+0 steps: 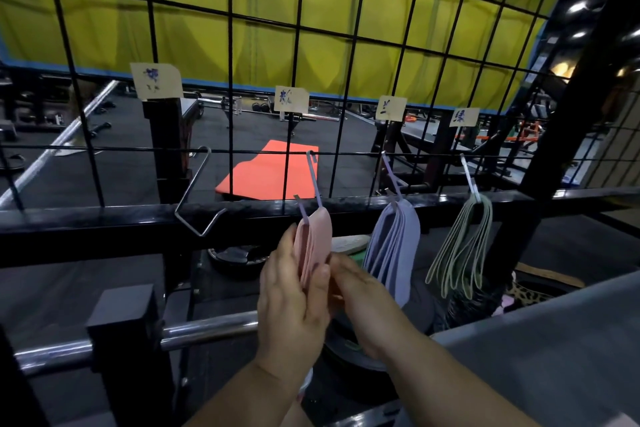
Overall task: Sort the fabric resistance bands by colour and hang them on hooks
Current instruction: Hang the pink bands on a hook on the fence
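Head view: a black wire grid (228,45) is seen filling the upper frame, with four paper labels (156,80) fixed along it. At 9 o'clock an S-shaped hook (195,194) is hung from a grid wire with nothing on it. Just right of centre, toward 6 o'clock, pink bands (313,246) are hung from a second hook (313,177); their lower part is pinched between the thumb and fingers of the left hand (294,298), which is closed around them. The right hand (360,302) is pressed against the same bands from the other side, fingers curled together at their lower end. At 3 o'clock lilac-blue bands (394,250) are draped from a third hook (391,177), touched by neither hand. Farther toward 3 o'clock, thin green bands (460,246) are looped over a fourth hook (469,178), well apart from both hands.
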Available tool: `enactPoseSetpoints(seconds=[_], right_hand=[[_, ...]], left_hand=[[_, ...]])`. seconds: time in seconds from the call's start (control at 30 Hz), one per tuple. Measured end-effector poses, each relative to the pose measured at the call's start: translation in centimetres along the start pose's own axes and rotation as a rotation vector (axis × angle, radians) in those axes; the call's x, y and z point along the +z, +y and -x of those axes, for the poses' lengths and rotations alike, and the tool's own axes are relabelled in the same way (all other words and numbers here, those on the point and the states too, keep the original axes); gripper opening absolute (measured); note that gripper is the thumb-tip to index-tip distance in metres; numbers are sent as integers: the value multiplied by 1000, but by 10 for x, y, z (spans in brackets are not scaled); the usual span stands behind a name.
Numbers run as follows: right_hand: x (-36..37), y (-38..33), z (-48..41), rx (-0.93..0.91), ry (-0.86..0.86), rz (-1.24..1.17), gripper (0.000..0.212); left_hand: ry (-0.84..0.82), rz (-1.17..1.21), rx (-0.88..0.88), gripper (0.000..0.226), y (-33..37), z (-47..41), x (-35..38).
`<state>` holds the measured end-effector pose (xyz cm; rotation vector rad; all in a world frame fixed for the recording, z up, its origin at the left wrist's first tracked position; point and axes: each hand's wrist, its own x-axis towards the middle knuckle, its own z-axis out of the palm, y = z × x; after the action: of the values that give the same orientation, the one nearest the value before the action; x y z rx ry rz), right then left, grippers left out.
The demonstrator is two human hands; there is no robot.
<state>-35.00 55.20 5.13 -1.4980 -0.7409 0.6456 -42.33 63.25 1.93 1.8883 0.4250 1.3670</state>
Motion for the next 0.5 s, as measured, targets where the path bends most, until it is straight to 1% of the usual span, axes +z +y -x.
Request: enactPoseSetpoints(seconds=[0.17, 0.3, 0.43, 0.5], right_hand=[[4, 7, 2, 0, -50, 22, 26], [8, 13, 1, -1, -52, 47, 25], [8, 17, 3, -41, -45, 108, 23], [8, 20, 5, -53, -48, 131, 23]], left_hand=[[-2, -6, -50, 57, -9, 8, 2], [-14, -59, -45, 59, -11, 12, 2], [-55, -80, -43, 57, -11, 17, -1], [-81, -94, -48, 61, -12, 22, -3]])
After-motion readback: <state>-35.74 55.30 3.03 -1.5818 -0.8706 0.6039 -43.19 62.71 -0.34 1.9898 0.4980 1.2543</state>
